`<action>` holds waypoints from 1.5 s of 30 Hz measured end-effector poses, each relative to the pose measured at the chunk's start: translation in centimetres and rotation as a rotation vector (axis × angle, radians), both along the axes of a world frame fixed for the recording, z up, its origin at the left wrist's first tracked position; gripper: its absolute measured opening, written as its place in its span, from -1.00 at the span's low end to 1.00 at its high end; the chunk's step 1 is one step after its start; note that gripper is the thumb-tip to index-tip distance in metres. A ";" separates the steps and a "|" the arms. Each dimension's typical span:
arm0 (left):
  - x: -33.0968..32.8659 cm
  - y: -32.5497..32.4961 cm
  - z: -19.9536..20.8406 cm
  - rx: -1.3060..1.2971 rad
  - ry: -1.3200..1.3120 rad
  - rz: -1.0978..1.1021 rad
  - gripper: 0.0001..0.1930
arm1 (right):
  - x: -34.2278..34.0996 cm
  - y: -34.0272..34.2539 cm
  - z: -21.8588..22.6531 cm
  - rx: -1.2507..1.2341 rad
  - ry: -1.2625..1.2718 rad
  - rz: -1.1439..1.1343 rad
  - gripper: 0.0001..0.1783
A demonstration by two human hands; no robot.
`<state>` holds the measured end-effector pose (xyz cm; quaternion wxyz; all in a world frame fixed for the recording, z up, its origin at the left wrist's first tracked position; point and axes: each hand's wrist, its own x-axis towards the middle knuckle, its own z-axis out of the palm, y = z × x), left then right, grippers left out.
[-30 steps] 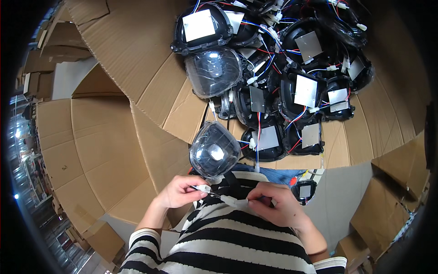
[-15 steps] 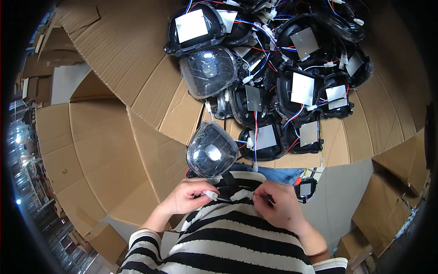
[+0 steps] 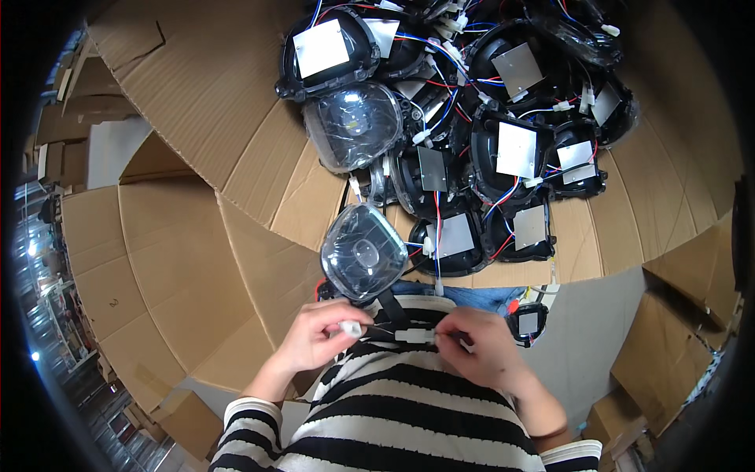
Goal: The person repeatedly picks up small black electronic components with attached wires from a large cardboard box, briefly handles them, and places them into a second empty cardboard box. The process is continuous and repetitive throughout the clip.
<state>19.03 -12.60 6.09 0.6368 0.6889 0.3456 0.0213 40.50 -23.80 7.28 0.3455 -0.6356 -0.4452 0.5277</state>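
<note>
Left hand (image 3: 318, 337) pinches a white plug (image 3: 351, 329); right hand (image 3: 478, 346), at its 3 o'clock, grips a white connector (image 3: 413, 336) (a tug might strain the thin wire (image 3: 382, 328)).

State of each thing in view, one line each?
Left hand: pinching left connector
Right hand: pinching right connector at its end
Left connector: held, apart from right connector
Right connector: held, roughly level
Nearest clear lamp: lens up
Lamp pile: mostly backs up
</note>
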 end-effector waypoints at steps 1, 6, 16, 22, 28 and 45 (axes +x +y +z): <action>-0.2 0.2 0.7 0.011 -0.017 -0.014 -0.87 | 0.5 -0.1 0.2 0.000 -0.003 -0.055 -0.92; -7.4 2.6 7.1 0.442 -0.546 0.813 -0.80 | 3.6 -2.3 0.4 0.011 -0.015 -0.225 -0.92; -23.0 9.4 -1.6 0.530 0.806 0.650 -0.90 | 3.1 -2.8 -0.2 0.028 -0.074 -0.086 -0.93; -22.1 8.2 -9.9 1.046 0.754 -0.037 -0.79 | 4.0 -3.7 0.0 0.020 -0.079 -0.144 -0.92; 1.3 7.2 1.6 0.974 0.183 0.015 -0.86 | 3.9 -3.4 -0.4 0.014 -0.089 -0.140 -0.92; 13.8 5.3 -12.3 0.912 0.012 -0.717 -0.87 | 3.5 -6.3 -2.0 -0.282 -0.057 -0.242 -0.91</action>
